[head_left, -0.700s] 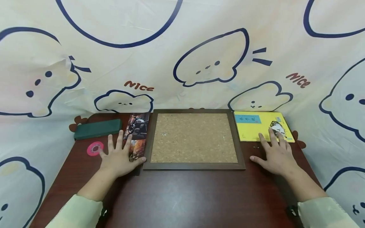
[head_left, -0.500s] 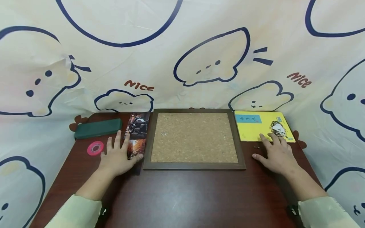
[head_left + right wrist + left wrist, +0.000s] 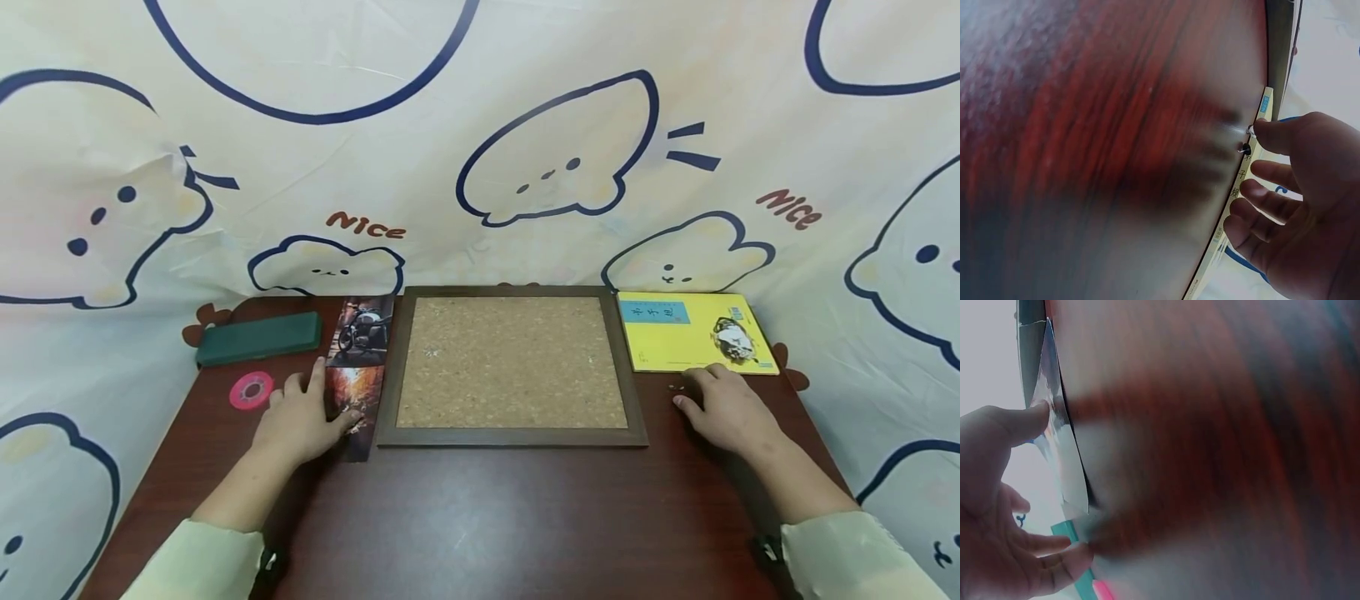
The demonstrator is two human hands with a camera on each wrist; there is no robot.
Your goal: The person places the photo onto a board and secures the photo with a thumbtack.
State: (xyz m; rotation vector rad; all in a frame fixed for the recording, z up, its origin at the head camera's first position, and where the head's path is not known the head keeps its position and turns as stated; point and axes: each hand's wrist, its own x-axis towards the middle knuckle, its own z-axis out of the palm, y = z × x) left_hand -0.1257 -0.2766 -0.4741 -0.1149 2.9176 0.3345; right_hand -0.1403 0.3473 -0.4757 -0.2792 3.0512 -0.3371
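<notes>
Beside the grainy corkboard (image 3: 510,367), loose-fingered hands (image 3: 295,421) (image 3: 729,412) lie near glossy prints (image 3: 362,371) and a rectangular book (image 3: 693,337).

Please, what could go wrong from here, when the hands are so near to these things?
1. The small pieces lie close to the right hand, near the yellow book; a careless sweep might scatter them.
2. The thumb of the left hand overlaps the lower printed picture in the head view; dragging there might shift or crease it.
3. The pink ring lies near that hand's fingers and could be nudged.
</notes>
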